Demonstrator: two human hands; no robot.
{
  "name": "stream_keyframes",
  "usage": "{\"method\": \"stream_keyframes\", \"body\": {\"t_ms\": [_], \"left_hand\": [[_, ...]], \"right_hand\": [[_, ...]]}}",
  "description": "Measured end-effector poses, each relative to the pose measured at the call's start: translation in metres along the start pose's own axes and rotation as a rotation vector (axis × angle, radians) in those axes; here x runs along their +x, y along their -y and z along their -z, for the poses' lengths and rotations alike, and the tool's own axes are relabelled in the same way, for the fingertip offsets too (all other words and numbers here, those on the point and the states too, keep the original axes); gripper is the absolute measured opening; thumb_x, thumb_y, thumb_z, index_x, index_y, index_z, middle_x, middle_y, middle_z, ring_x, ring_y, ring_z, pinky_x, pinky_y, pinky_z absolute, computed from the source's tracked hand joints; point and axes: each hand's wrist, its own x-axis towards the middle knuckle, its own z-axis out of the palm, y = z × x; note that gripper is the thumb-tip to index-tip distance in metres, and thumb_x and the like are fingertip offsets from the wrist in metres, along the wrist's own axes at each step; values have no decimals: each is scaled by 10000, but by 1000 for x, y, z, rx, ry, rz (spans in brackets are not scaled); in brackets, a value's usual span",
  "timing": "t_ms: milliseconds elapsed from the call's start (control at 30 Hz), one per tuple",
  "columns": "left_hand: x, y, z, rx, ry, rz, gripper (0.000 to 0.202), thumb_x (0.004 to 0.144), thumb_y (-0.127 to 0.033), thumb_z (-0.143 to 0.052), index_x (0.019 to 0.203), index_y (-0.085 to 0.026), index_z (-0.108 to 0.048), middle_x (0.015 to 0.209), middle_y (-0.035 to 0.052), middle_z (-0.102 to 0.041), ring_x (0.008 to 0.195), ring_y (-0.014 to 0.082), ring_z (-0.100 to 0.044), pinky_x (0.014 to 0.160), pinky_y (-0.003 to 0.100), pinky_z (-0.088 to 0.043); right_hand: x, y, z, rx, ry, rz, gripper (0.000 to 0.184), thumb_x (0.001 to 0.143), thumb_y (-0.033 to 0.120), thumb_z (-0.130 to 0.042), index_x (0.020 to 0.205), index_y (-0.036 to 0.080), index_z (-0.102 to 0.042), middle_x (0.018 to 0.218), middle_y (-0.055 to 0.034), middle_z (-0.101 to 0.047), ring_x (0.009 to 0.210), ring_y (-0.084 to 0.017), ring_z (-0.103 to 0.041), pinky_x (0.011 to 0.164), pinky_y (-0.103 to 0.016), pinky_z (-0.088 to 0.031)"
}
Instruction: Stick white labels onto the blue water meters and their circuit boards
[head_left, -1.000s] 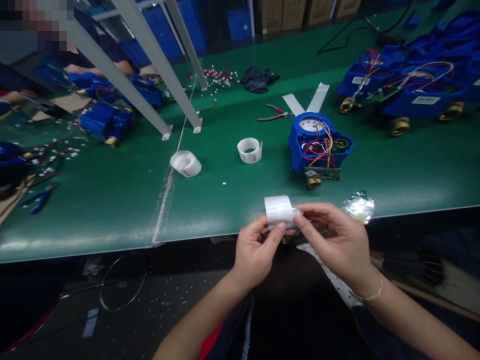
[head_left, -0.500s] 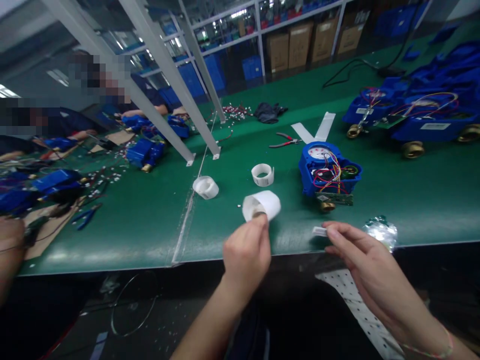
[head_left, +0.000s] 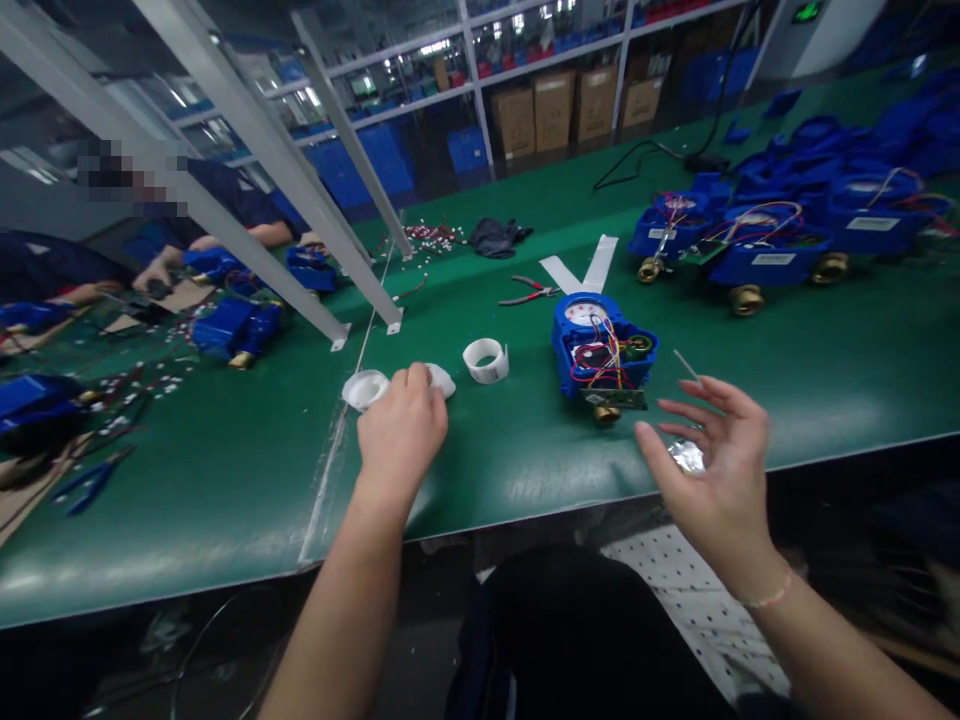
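My left hand [head_left: 401, 430] reaches onto the green table [head_left: 225, 470] with its fingers closed on a white label roll [head_left: 441, 380], which is down at the table surface. My right hand [head_left: 712, 460] hovers over the table's front edge with its fingers spread. A small white label [head_left: 685, 364] clings to one raised fingertip. An open blue meter [head_left: 604, 350] with coloured wires and a brass fitting stands just left of and beyond my right hand.
Two more white rolls [head_left: 365, 388] [head_left: 485, 360] lie near my left hand. Crumpled clear plastic [head_left: 686, 456] sits under my right hand. Red-handled pliers [head_left: 529, 290], white strips [head_left: 581, 270], several blue meters [head_left: 750, 250] and slanted metal frame legs [head_left: 330, 270] lie farther back. Co-workers sit at the left.
My left hand carried the label roll forward and left, down to the table beside the other rolls. My right hand rose and spread its fingers, the small label still on it.
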Motion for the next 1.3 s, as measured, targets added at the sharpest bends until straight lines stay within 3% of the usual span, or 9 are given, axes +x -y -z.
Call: {"method": "stream_keyframes", "body": {"t_ms": [233, 400, 533, 600, 667, 867, 1067, 1200, 1300], "left_hand": [[17, 5, -12, -86, 135, -80, 384, 1033, -466, -396, 1109, -183, -644, 1027, 138, -722, 846, 297, -698, 684, 349, -488], [6, -6, 6, -155, -182, -73, 355, 1046, -445, -401, 1088, -198, -653, 1037, 106, -716, 853, 263, -689, 642, 320, -453], [3, -32, 12, -448, -258, -465, 223, 1015, -301, -497, 1150, -198, -642, 1166, 83, -716, 1045, 234, -680, 826, 328, -522], [6, -47, 6, -508, -229, -714, 291, 979, -219, -533, 1258, -188, -609, 1337, 96, -663, 1203, 246, -628, 988, 369, -509], [10, -61, -3, -501, -221, -855, 383, 948, -159, -543, 1329, -173, -574, 1430, 119, -605, 1290, 269, -576, 1071, 423, -479], [15, -78, -24, -526, -299, -825, 489, 928, -145, -555, 1412, -126, -495, 1415, 177, -593, 1325, 289, -553, 1098, 461, -473], [20, -81, -28, -503, -336, -834, 567, 941, -130, -509, 1500, -197, -441, 1527, 135, -513, 1416, 275, -475, 1142, 458, -426], [27, -87, -27, -482, -296, -854, 607, 882, -128, -549, 1483, -167, -475, 1497, 146, -542, 1439, 292, -454, 1170, 468, -396], [32, -91, -28, -515, -327, -872, 528, 887, -173, -581, 1412, -143, -529, 1495, 148, -554, 1447, 291, -454, 1204, 474, -357]], "right_hand": [[18, 1, -7, -27, 44, 109, 728, 847, 271, -779, 1456, 263, -380, 1380, -145, -504, 1075, -294, -681, 923, -507, -568], [26, 8, -7, -13, 118, 157, 625, 901, 234, -718, 1421, 273, -373, 1317, -128, -533, 946, -257, -703, 911, -501, -580], [47, 15, -5, 52, 106, 144, 695, 864, 218, -761, 1431, 290, -364, 1255, -100, -561, 830, -222, -707, 822, -436, -595], [59, 17, -4, 72, 146, 106, 733, 858, 230, -772, 1447, 295, -341, 1242, -92, -570, 787, -203, -705, 786, -400, -600], [69, 17, -4, 90, 197, 78, 746, 859, 259, -776, 1451, 298, -323, 1228, -86, -577, 759, -190, -702, 764, -378, -608], [54, 0, -5, 149, 255, 91, 705, 884, 309, -757, 1424, 299, -304, 1213, -65, -557, 766, -170, -693, 801, -386, -638], [26, 3, -25, 246, 105, -6, 688, 900, 308, -738, 1406, 324, -272, 1214, -55, -540, 760, -157, -701, 820, -386, -646], [34, 15, -29, 306, 80, -71, 714, 865, 307, -772, 1390, 321, -289, 1192, -47, -567, 703, -144, -696, 726, -347, -641], [54, 21, -15, 309, 67, -102, 734, 814, 337, -821, 1354, 318, -325, 1188, -50, -597, 673, -140, -681, 663, -330, -628]]}}
